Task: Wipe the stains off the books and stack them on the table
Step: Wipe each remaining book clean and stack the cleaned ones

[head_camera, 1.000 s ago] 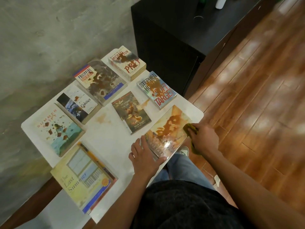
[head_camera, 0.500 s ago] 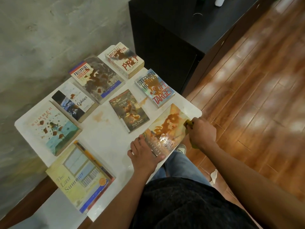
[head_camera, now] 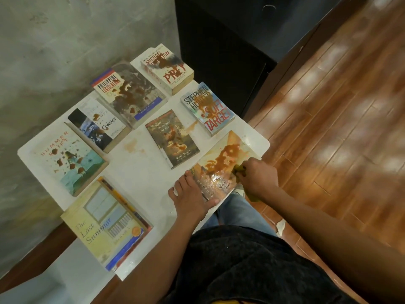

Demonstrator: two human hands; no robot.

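A smooth white bench (head_camera: 135,170) held a glossy, brown-smeared paperback (head_camera: 221,165); left hand (head_camera: 190,198) pressed it, fingers spread, while right hand (head_camera: 258,178) gripped a crumpled olive cloth (head_camera: 238,169).

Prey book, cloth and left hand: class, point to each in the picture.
Prey book (head_camera: 169,68): head view, middle of its stained front cover.
Cloth (head_camera: 239,169): head view, the green wad the right hand grips.
Left hand (head_camera: 190,197): head view, the back of the hand.
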